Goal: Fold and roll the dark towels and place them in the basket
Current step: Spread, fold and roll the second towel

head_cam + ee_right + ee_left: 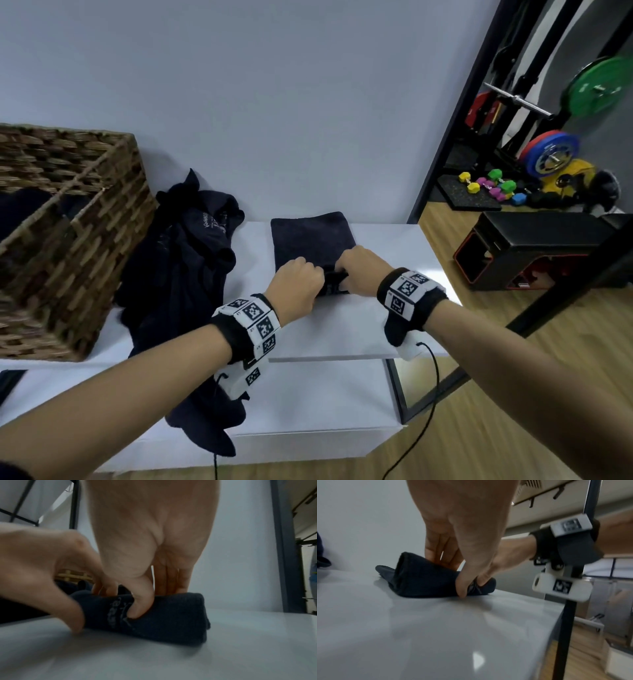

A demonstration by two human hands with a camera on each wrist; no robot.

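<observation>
1. Basket (85, 240) of woven wicker at my table's (342, 329) left edge holds something dark.
2. Towel pile (185, 260) beside it carries pale lettering, unreadable.
3. Towel (313, 240) near the right edge, part-rolled; its pale print too blurred to read.
4. My left hand (296, 286) and right hand (361, 272) grip the roll, fingers curled.

Pale grey wall (274, 85), white table (342, 329), wooden floor (513, 394), black bench (534, 246), coloured weight plates (548, 154)
</observation>
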